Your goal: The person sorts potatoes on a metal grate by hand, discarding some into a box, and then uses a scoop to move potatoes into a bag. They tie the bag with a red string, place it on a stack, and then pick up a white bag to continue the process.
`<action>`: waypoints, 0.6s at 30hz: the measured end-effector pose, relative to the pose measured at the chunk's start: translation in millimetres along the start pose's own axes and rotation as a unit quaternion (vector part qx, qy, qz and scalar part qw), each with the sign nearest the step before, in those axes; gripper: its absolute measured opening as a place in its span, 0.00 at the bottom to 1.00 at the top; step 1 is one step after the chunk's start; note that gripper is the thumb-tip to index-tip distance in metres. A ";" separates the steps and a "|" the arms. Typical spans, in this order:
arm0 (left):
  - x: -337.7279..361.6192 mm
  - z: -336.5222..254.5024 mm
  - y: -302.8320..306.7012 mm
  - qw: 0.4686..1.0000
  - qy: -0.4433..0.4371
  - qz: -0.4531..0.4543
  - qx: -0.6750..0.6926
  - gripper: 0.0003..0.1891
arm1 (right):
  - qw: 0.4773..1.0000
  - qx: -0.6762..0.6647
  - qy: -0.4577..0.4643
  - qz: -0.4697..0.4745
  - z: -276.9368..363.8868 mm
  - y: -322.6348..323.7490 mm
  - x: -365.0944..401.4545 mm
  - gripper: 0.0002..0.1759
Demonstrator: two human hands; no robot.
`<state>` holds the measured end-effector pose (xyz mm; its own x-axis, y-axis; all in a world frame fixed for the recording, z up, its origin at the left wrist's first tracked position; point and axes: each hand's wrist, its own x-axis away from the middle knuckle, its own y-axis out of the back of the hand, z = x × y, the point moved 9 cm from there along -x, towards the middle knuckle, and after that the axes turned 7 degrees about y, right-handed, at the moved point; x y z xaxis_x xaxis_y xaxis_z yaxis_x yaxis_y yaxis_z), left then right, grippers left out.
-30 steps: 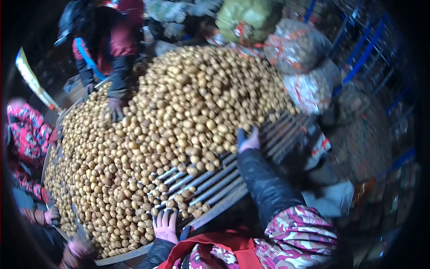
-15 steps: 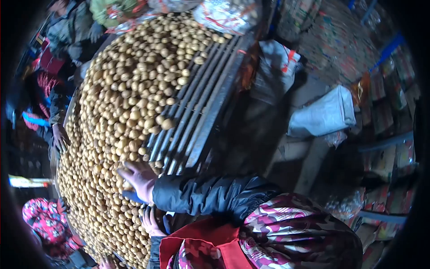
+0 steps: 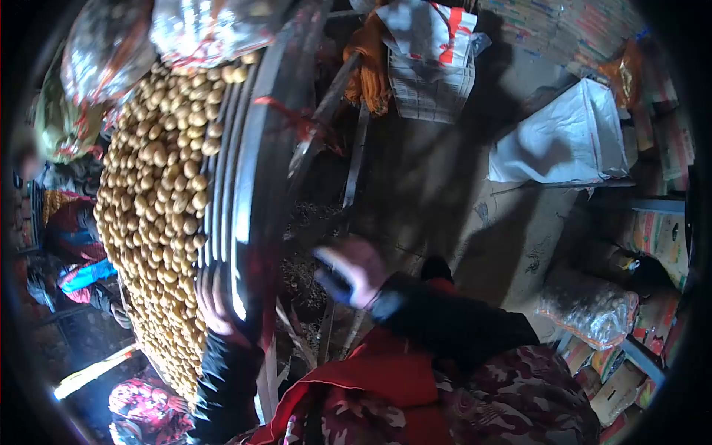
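A large heap of small round tan potatoes (image 3: 159, 193) covers the sorting table. Along its right side run bare metal bars (image 3: 222, 170). My left hand (image 3: 213, 302), in a pale pink glove, rests with fingers stretched out at the heap's edge, touching the potatoes and the bars. Out to the right of the table is my right hand (image 3: 356, 273), blurred, above the floor. Its glove looks pink on the back and dark on the palm side. Its fingers and thumb seem apart, and I see nothing held in them.
Stuffed clear plastic sacks (image 3: 211, 30) stand at the table's far end. A white sack (image 3: 560, 137) lies to the right, near a crate (image 3: 430, 89) with a white bag over it. A filled mesh bag (image 3: 589, 308) sits lower right. Co-workers, one in a floral sleeve (image 3: 144, 408), line the far left side.
My view has swung to the right. My right hand has left the potatoes and moved out over the floor. My left hand now lies at the heap's edge by the bars.
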<state>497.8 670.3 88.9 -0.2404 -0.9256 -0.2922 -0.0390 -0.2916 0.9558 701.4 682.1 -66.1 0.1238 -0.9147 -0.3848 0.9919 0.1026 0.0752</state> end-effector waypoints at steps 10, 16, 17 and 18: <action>-170.2 -21.7 -113.8 0.994 0.032 0.098 -0.039 0.40 | 0.898 0.267 -0.343 0.069 -331.2 132.8 91.1 0.20; -209.4 -15.8 -160.0 0.977 0.106 0.164 -0.083 0.40 | 0.785 0.257 -0.463 0.323 -512.3 81.8 84.3 0.17; -213.2 -15.4 -166.2 0.973 0.117 0.173 -0.093 0.40 | 0.785 0.244 -0.463 0.330 -550.9 64.1 86.5 0.17; -218.2 -14.3 -174.4 0.969 0.127 0.183 -0.102 0.40 | 0.793 0.274 -0.439 0.321 -591.2 46.1 87.5 0.16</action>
<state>570.9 919.7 -14.5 0.0467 -0.9981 0.0411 0.2034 0.0498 0.9778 775.2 838.0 -640.2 0.2914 -0.6872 0.6655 0.5423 0.6918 0.4769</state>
